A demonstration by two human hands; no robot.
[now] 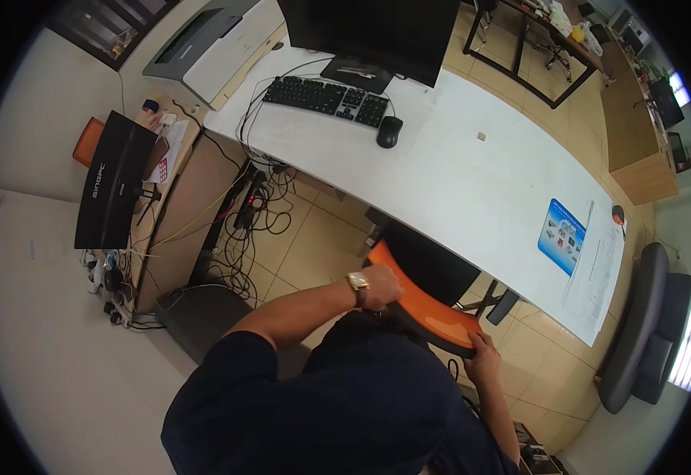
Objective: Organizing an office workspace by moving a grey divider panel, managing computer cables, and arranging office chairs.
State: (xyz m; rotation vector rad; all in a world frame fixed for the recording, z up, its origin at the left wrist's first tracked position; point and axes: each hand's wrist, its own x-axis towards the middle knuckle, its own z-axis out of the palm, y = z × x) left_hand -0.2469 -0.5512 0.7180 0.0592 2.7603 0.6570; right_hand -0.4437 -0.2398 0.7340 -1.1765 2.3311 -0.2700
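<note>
An orange office chair backrest with a dark lower edge stands in front of my body. Its black seat reaches partly under the white desk. My left hand, below a gold wristwatch, is closed over the backrest's left end. At the other end, my right hand grips the corner, with its fingers bent around the edge. The undersides of both grips are hidden.
On the desk are a keyboard, a mouse, a monitor, a blue leaflet and papers. Tangled cables lie at floor level to the left. A grey-black chair stands beside me; another grey chair is far right.
</note>
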